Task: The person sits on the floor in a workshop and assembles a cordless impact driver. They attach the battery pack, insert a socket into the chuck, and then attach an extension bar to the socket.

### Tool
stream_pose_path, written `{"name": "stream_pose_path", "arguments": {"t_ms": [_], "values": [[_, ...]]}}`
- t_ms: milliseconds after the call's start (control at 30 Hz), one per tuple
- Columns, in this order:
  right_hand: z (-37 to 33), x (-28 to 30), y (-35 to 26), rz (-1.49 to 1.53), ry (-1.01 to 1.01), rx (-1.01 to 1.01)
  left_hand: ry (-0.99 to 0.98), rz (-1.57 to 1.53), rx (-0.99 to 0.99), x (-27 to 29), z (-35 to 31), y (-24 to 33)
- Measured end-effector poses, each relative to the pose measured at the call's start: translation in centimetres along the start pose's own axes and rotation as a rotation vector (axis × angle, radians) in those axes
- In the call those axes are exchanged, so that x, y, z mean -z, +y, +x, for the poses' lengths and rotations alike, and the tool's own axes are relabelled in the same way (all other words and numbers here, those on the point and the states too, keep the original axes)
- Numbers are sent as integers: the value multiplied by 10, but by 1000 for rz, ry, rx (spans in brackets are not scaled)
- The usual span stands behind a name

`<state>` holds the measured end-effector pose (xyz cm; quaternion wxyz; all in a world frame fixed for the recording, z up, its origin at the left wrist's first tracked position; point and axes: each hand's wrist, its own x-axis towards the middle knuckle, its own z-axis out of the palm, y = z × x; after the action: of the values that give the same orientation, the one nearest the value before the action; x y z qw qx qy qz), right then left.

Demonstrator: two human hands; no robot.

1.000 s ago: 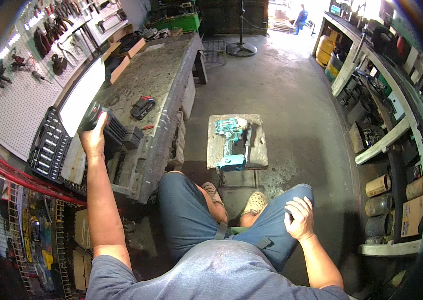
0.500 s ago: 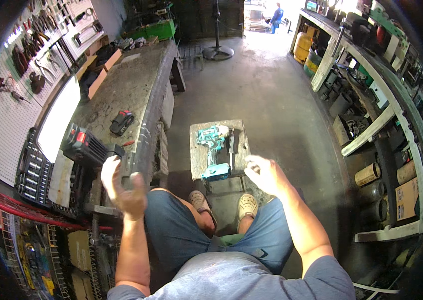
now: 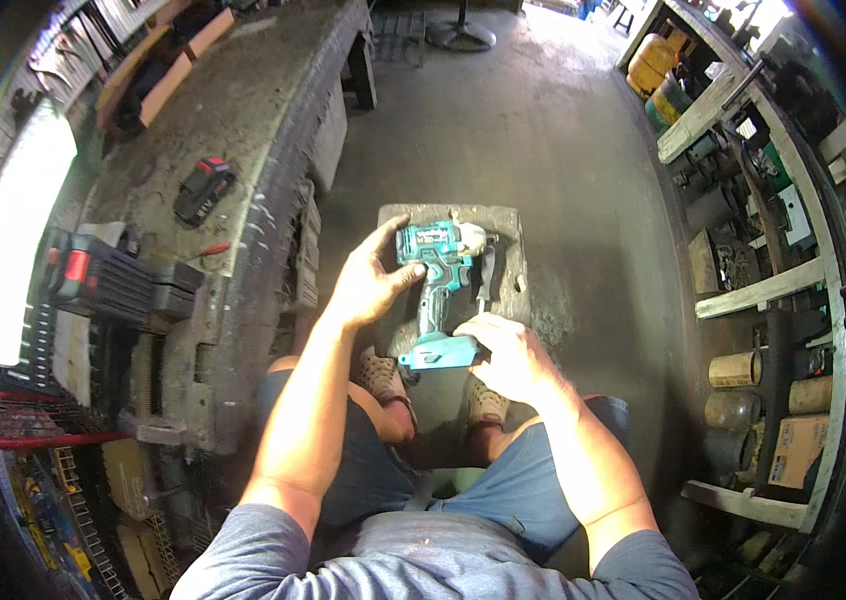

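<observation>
Head: left hand (image 3: 368, 288) clasps teal driver (image 3: 439, 290) rear, right hand (image 3: 513, 362) its base; I'd guess heavyish, rigid, handle (image 3: 433, 310) best.

We handle a teal power tool (image 3: 434, 308) at a wooden stool (image 3: 516, 290).
Our left grip (image 3: 365, 285) touches its rear housing, our right grip (image 3: 513, 362) its base; a black-and-red battery (image 3: 205, 190) lies on the tabletop (image 3: 258, 105).

Downward fisheye view, head height
</observation>
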<state>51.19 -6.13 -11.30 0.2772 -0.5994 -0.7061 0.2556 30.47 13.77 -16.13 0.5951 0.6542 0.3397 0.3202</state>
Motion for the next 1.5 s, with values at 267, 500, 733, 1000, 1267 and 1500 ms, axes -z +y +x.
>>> {"name": "stream_pose_path", "arguments": {"t_ms": [267,500,733,1000,1267,1500], "values": [[24,6,9,534,365,-9,39,113,31,5,17,9],[28,17,3,1069,361,-85,102,243,-34,2,18,-2],[34,12,-5,1121,376,-31,152,184,-53,-3,17,-14],[28,19,-13,1308,297,-50,420,-229,-45,-4,-35,39],[1,-7,-19,277,217,43,332,-246,54,-71,-157,56],[-10,-30,-6,221,76,114,374,422,20,-73,-168,42]]}}
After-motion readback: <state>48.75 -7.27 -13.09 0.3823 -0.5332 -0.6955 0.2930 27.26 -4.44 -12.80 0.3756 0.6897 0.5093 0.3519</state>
